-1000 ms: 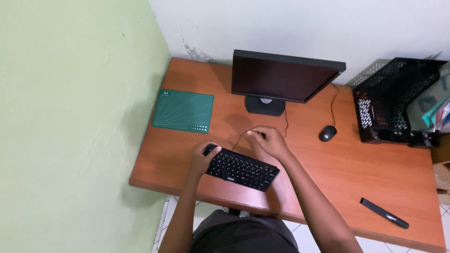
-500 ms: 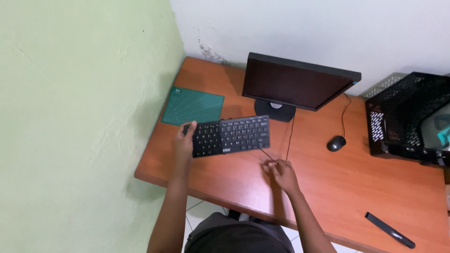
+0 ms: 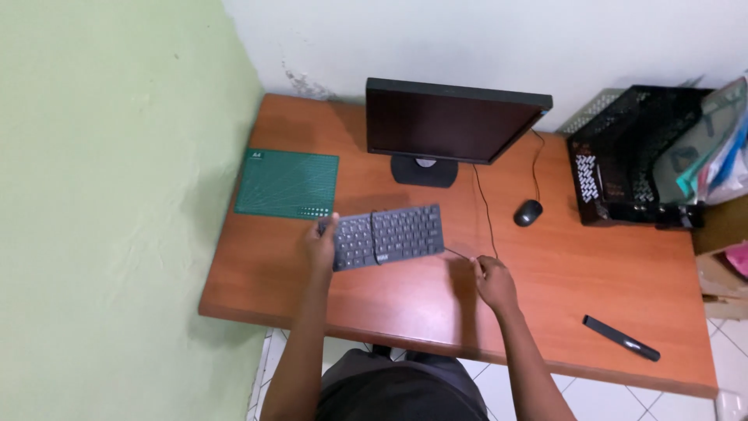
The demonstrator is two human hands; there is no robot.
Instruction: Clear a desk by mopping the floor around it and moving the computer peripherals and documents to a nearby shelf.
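A: Hands first, nearest the camera. Right hand (image 3: 494, 282) sits low over the desk (image 3: 592, 312), its grip pinched shut on the thin black cable (image 3: 460, 254) that trails from the keyboard (image 3: 387, 235). Left hand (image 3: 321, 243) has its grip closed over the keyboard's left end, thumb on top; fingers underneath are hidden.

B: Keyboard position?

A: Lifted, or tilted off the desk, I judge: a shadow lies beneath it and its long edge runs skewed to the desk front. It hangs between the person and the monitor (image 3: 454, 123), just in front of the stand. Whether its right end touches the wood, cannot tell.

B: Step in hand?

A: Judgement: repositioning the keyboard while keeping its cable slack and out of the way. Placement is not finished.

B: Next move calls for?

A: Probably a level set-down square to the monitor, with the cable led clear so it is not trapped under the body. Another cable (image 3: 485, 204) runs down from the monitor close by, so tangling is a risk.

B: Further out?

A: Green cutting mat (image 3: 287, 184) left of the monitor, black mouse (image 3: 527, 212) to the right, black mesh tray (image 3: 635, 156) at the far right corner. Slim black bar (image 3: 621, 338) lies near the front right edge, well apart from both hands.
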